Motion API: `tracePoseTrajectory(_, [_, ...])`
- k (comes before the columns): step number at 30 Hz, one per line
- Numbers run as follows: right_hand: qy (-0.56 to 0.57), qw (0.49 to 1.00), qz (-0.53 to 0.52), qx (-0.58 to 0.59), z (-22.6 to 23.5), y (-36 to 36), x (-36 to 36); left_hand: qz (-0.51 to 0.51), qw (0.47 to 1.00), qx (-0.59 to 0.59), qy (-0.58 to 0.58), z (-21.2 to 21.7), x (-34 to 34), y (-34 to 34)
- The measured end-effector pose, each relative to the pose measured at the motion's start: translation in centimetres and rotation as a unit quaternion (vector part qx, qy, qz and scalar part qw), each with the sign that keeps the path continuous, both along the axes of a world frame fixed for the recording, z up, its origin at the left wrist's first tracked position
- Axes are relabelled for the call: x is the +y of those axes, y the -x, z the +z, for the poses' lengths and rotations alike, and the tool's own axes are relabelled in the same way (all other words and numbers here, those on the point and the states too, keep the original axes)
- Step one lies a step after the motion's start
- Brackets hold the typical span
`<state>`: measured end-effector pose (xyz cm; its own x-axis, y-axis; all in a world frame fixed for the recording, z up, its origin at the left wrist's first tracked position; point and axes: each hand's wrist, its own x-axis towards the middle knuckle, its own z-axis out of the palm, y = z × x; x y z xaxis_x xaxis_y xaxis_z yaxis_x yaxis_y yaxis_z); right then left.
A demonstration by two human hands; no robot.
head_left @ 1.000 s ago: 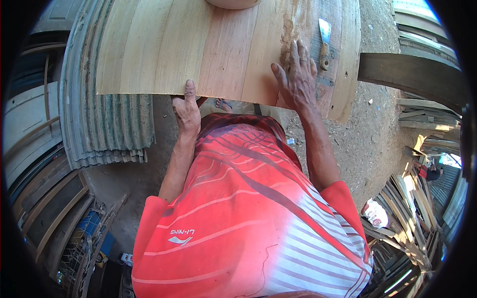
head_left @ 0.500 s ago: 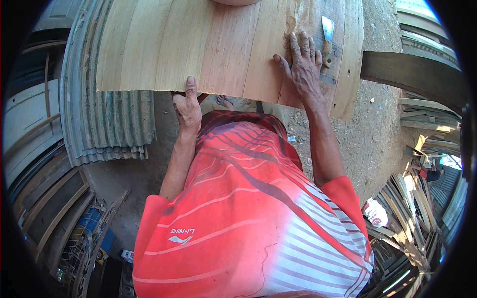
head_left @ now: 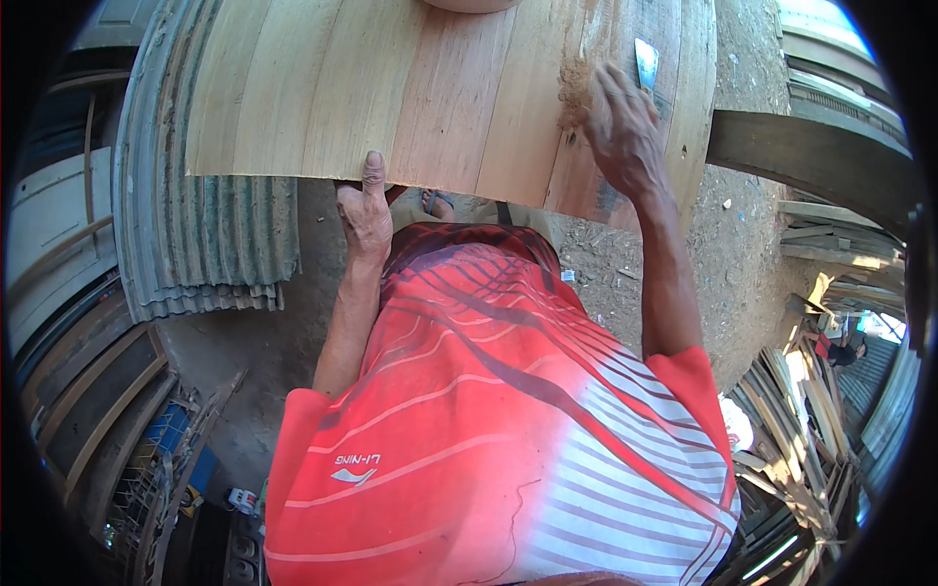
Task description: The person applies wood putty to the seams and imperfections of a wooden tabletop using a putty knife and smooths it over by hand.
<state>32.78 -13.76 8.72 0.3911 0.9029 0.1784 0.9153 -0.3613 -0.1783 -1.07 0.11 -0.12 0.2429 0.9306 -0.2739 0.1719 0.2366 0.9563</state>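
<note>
A wide panel of joined wooden planks (head_left: 352, 88) lies in front of me. My left hand (head_left: 365, 217) is closed on its near edge, thumb on top and fingers hidden beneath. Over the right part of the panel is my right hand (head_left: 630, 132), slightly blurred, with its fingers stretched out and no held thing visible. Beside its fingertips lies a patch of brown, crumbly dust or filler (head_left: 575, 93). A putty knife (head_left: 646, 63) rests just beyond that hand; its blade shows, while the hand hides its handle.
Part of a round bowl (head_left: 472, 4) stands at the panel's far edge. Corrugated metal sheets (head_left: 234, 225) lie to the left. A dark curved board (head_left: 806, 146) extends from the panel's right side. Scrap wood (head_left: 791, 430) is piled at the lower right.
My right hand has moved slightly right and towards me, now covering the putty knife's handle. More of the brown patch shows. My left hand keeps its hold on the edge.
</note>
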Motion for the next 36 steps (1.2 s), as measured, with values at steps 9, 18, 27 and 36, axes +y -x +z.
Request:
tracePoseTrajectory(9, [0.016,0.985,-0.17,0.034,-0.3,-2.7,-2.6,0.013,0.999,-0.02,-0.027,1.0,0.0,-0.9])
tracePoseTrajectory(18, [0.1,0.994,-0.012,-0.042,7.6,-0.4,3.2,0.02,0.999,-0.032,-0.032,0.8,0.1,-1.1])
tracePoseTrajectory(27, [0.25,0.965,0.051,-0.058,10.6,6.4,1.0,0.025,0.998,-0.023,-0.055,0.4,0.0,-1.1])
tracePoseTrajectory(36, [0.186,0.982,0.018,-0.035,10.5,3.0,2.3,0.007,0.999,-0.018,-0.039,1.2,0.4,-0.9])
